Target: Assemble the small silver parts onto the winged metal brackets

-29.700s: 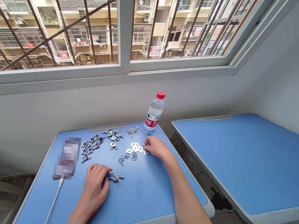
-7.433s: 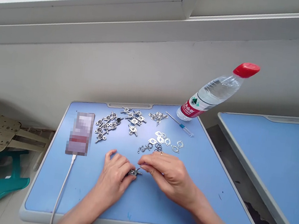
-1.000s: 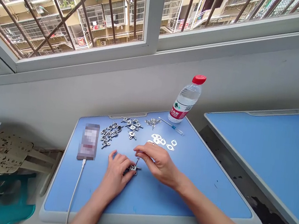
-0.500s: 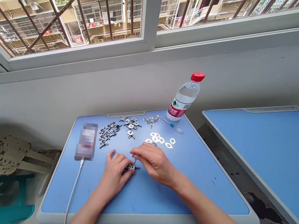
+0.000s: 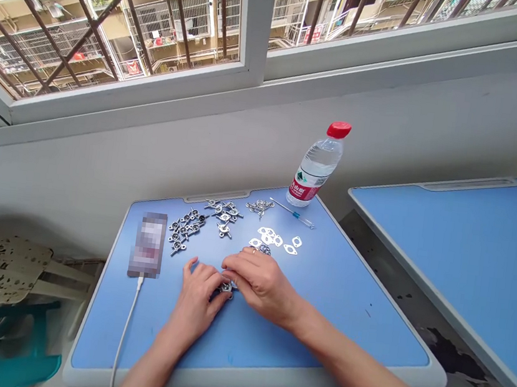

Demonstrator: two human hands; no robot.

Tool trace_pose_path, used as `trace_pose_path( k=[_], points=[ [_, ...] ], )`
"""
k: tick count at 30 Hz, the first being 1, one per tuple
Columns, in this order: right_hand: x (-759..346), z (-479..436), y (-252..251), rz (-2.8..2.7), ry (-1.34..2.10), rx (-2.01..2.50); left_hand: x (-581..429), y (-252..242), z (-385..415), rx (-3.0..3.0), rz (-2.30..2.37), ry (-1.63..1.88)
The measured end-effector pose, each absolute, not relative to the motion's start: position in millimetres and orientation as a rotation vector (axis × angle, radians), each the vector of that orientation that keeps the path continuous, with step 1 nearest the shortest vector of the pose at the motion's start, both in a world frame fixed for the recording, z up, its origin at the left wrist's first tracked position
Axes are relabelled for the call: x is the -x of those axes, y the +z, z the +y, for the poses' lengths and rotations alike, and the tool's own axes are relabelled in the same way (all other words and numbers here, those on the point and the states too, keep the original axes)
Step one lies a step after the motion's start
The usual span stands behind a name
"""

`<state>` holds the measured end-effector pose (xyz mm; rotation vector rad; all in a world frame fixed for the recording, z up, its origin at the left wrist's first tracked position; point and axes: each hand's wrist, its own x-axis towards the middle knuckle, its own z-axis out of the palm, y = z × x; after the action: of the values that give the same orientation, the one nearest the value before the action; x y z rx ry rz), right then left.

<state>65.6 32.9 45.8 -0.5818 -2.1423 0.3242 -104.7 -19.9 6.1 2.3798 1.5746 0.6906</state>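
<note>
My left hand [image 5: 199,290] rests on the blue tabletop, thumb and fingers closed around a small metal fitting [image 5: 227,288] with a round centre and a stub. Just above that fitting, my right hand [image 5: 264,280] has its thumb and fingertips pinched together. Whatever the pinch holds is hidden by the fingers. Beyond the right hand lie several flat white oval plates [image 5: 268,237] with holes, and some dark rings [image 5: 265,249] partly covered by its knuckles. More metal fittings with dark round openings [image 5: 184,229] sit behind the left hand, beside fittings with pale tops [image 5: 225,214].
Small metal pieces [image 5: 259,207] lie in a pile at the back, near a thin clear stick [image 5: 291,212] with a blue band. A red-capped water bottle [image 5: 315,174] stands at the far right corner. A phone [image 5: 147,244] with a white cable [image 5: 127,328] lies left.
My right hand has lowered slightly toward the fitting; the thin piece seen under its fingertips before is now mostly hidden. My left hand keeps its hold. The whole view has shifted slightly.
</note>
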Motion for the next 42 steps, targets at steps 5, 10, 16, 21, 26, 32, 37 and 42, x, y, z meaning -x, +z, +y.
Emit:
trace_pose_path(
  k=[5,10,16,21,26,32,37,42],
  points=[
    [-62,31,42,-2.07,0.303,0.686,103,8,-21,-2.37,1.575,0.712],
    [-66,35,38,-2.055,0.303,0.736,104,9,-21,-2.334,1.565,0.704],
    [-69,38,36,-2.141,0.277,0.669,106,7,-20,-2.333,1.565,0.708],
    [-74,37,45,-2.187,0.51,0.478,106,5,-19,-2.347,1.554,0.701],
    [-73,36,48,-2.139,0.559,0.512,106,6,-19,-2.368,1.573,0.682],
    [-72,36,45,-2.085,0.519,0.688,105,8,-20,-2.341,1.565,0.684],
    [-70,34,44,-2.073,0.501,0.726,105,8,-20,-2.36,1.581,0.693],
    [-68,31,43,-2.068,0.435,0.745,105,8,-21,-2.348,1.593,0.7]
  ],
)
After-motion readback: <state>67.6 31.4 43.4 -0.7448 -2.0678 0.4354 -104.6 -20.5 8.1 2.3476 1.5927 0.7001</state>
